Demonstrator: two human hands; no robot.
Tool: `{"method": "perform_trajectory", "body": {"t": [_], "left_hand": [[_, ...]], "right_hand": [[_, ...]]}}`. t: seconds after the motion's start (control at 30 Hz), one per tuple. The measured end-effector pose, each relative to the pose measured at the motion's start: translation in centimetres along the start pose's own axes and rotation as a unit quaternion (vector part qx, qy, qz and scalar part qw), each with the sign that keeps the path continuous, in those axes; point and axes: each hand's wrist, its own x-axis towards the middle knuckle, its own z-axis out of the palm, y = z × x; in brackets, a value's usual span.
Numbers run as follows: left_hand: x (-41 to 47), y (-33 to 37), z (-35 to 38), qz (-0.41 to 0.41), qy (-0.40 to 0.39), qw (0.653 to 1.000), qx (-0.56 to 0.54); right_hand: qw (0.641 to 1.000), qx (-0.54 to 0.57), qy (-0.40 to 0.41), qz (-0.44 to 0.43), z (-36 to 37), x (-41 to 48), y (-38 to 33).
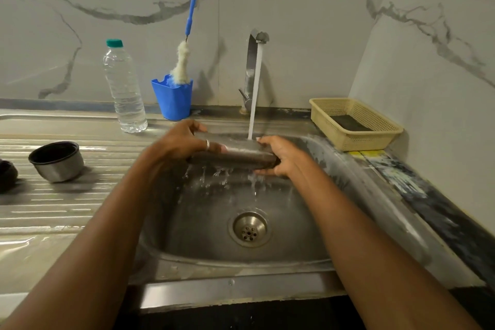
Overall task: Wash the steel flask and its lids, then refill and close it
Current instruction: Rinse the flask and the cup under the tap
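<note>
1. Cylindrical brushed-steel flask (pixel 241 155): we hold it lying on its side over the stainless sink basin (pixel 203 225), under the stream from the chrome tap (pixel 253 61); water runs off its underside
2. Left hand (pixel 179 143): fingers wrapped over one end of the flask, holding it
3. Right hand (pixel 278 154): fingers cupped round the other end, also holding it
4. Steel cup-shaped lid with dark lining (pixel 56 161): rests mouth up on the ribbed steel worktop (pixel 53 203), well apart from the flask; a dark object (pixel 7 173) at the left edge, too cropped to tell
5. Handling, as we judge: rigid, fairly light while empty, slippery when wet; best gripped at both ends with full finger wrap
6. Nearby: clear plastic water bottle with green cap (pixel 124 88), blue-handled white bottle brush (pixel 184 59) in a blue plastic cup (pixel 172 100), cream plastic basket (pixel 353 123)
</note>
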Motion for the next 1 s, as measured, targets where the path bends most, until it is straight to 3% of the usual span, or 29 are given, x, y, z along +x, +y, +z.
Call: {"method": "perform_trajectory", "body": {"t": [0.2,0.57,0.7,0.83,1.0], "left_hand": [[0.0,0.9,-0.1,0.089,0.154,0.979,-0.096],[0.4,3.0,1.2,0.144,0.210,0.936,-0.243],[0.6,2.3,1.1,0.144,0.203,0.936,-0.249],[1.3,-0.2,0.1,0.069,0.165,0.960,-0.215],[0.9,-1.4,0.2,0.004,-0.007,0.997,-0.072]], "right_hand": [[0.999,0.026,-0.022,0.021,-0.1,-0.2,0.1],[0.996,0.043,-0.064,0.048,-0.4,0.2,0.2],[0.996,0.082,-0.038,0.017,-0.2,-0.3,-0.3],[0.984,0.164,0.001,-0.063,-0.6,0.0,-1.1],[0.961,0.211,0.006,-0.176,-0.3,-0.2,-2.3]]}}
